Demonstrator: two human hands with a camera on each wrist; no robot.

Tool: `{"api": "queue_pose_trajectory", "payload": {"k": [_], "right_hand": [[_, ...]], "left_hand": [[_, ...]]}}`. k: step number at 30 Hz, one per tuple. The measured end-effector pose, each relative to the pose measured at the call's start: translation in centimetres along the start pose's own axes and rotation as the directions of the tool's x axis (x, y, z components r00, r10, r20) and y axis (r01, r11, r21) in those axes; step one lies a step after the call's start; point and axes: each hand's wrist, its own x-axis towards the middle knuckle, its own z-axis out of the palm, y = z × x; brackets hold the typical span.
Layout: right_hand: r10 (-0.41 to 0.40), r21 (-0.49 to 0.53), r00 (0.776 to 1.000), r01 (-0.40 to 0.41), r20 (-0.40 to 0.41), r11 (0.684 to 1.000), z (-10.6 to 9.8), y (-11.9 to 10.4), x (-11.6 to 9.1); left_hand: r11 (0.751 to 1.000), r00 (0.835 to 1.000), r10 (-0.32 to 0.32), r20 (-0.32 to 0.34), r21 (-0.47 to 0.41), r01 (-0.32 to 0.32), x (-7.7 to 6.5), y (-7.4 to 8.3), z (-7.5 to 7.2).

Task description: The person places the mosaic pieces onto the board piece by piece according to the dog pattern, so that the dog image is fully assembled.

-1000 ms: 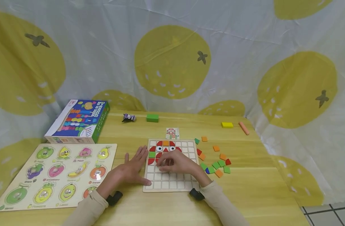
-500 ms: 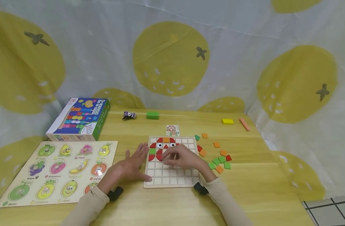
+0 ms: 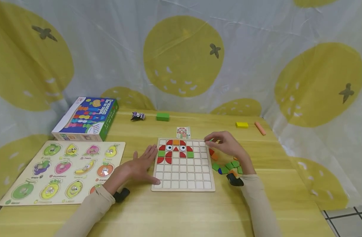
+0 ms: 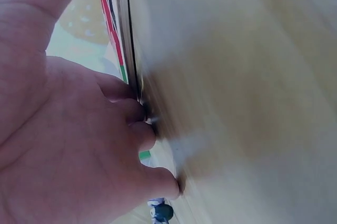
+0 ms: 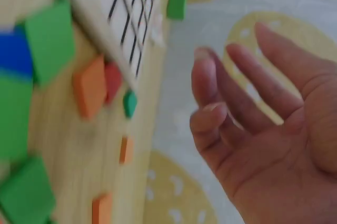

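Note:
A wooden grid board [image 3: 184, 190] lies on the table, its upper left cells filled with red, white-eyed, orange and green tiles forming a face-like pattern. My left hand [image 3: 139, 168] rests along the board's left edge, fingers straight and thumb over the lower corner; in the left wrist view its fingertips reach the tabletop beside the rim. Off the board's upper right corner hovers my right hand [image 3: 225, 144], above loose tiles. The right wrist view shows this hand [image 5: 279, 140] with relaxed, slightly bent fingers and nothing between them. Below lie an orange tile [image 5: 89, 87] and a green tile [image 5: 50, 42].
A small picture card [image 3: 183, 132] lies beyond the board. To the left are a fruit puzzle board [image 3: 58, 171] and a boxed toy [image 3: 86, 118]. Farther back sit a green block [image 3: 162, 117], a yellow block [image 3: 242, 125], an orange stick [image 3: 260, 128] and a small purple-and-black figure [image 3: 138, 116].
My right hand has moved from over the board's middle to the right, above the loose tiles. A green tile now shows on the pattern's right side. The left hand stays at the edge.

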Motion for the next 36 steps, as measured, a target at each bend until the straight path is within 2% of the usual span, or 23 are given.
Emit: {"api": "queue_pose_trajectory", "payload": {"k": [2,5,8,12,15,21,31,36], "right_hand": [[0.038,-0.031,0.996,-0.04,-0.077,0.999,-1.0,1.2,-0.1],[0.096,-0.039,0.987,-0.102,-0.132,0.994,-1.8,2.5,-0.4],[0.155,-0.021,0.977,-0.159,-0.145,0.987,-2.1,3.4,-0.3],[0.207,-0.03,0.966,-0.214,-0.155,0.976,-2.1,4.5,-0.2],[0.237,-0.049,0.96,-0.246,-0.146,0.968,-2.0,5.3,0.0],[0.25,-0.065,0.959,-0.26,-0.134,0.963,-2.2,6.3,0.2],[0.227,-0.1,0.963,-0.243,-0.145,0.965,-1.8,7.0,0.9],[0.224,-0.153,0.966,-0.243,-0.133,0.958,-1.3,6.9,1.0]], "left_hand": [[1.0,1.0,-0.005,-0.002,0.005,0.005,0.1,-0.1,-0.2],[1.0,1.0,0.006,-0.007,-0.023,-0.006,-0.1,-0.4,-0.3],[0.999,0.999,0.031,-0.031,-0.043,-0.033,0.1,-0.7,0.1],[0.998,0.997,0.049,-0.058,-0.028,-0.051,1.0,-1.5,0.7],[0.998,0.997,0.053,-0.052,-0.024,-0.054,1.5,-1.8,0.9],[1.0,0.999,0.031,-0.033,-0.004,-0.031,2.1,-1.9,0.7],[1.0,1.0,-0.006,-0.028,0.014,0.006,3.9,-3.6,1.5],[0.999,0.999,-0.018,-0.027,0.037,0.019,4.1,-3.9,1.9]]}}
